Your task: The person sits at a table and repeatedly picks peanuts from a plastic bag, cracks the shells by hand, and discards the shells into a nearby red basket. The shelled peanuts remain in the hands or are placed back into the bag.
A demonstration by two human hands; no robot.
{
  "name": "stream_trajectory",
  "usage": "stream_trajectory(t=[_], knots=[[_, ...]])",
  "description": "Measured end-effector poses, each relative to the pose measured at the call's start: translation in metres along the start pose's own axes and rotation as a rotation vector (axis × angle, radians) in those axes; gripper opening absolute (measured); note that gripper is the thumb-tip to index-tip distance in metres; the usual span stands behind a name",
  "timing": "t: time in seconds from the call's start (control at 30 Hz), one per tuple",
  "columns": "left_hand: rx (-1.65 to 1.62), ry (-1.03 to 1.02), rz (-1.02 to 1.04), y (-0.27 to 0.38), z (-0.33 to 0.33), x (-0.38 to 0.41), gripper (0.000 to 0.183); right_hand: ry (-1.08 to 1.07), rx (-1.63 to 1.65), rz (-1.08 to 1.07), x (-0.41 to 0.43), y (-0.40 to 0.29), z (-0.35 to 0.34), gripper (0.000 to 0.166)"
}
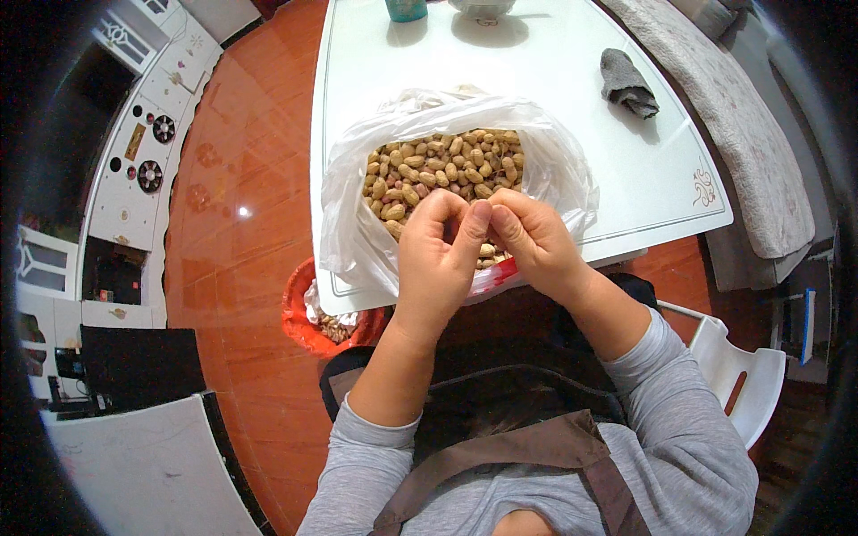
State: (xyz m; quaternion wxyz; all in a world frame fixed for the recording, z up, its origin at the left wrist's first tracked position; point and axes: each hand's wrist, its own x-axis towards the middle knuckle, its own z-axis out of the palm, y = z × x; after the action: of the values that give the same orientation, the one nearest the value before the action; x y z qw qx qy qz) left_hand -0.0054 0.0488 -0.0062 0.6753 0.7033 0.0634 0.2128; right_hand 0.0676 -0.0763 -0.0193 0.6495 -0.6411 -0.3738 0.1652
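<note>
Many unshelled peanuts [442,161] lie in an open white plastic bag [563,161] on the white table. Above the bag's near part, my left hand [442,234] and my right hand [529,234] meet, thumb tips side by side and fingers curled in. Whatever may be between the fingertips is hidden by the thumbs and fingers. A few peanuts show below the hands, beside a red-printed part of the bag.
The glass-like tabletop [643,181] bears a grey cloth [627,84], a teal cup [406,9] and a bowl [482,7]. A bin with a red liner [295,315] holding shells and tissue stands below the left corner. A white plastic chair [737,375] is at right.
</note>
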Motion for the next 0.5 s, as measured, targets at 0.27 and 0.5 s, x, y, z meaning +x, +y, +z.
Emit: stream_trajectory(t=[0.27,0.5], knots=[[0.406,0.021,0.263,0.003,0.006,0.000,0.027,-0.006,0.116,0.027,-0.002,0.005,0.002,0.032],[0.443,0.016,0.365,-0.002,0.007,0.002,0.027,0.040,0.333,0.223,-0.003,-0.004,0.006,0.031]])
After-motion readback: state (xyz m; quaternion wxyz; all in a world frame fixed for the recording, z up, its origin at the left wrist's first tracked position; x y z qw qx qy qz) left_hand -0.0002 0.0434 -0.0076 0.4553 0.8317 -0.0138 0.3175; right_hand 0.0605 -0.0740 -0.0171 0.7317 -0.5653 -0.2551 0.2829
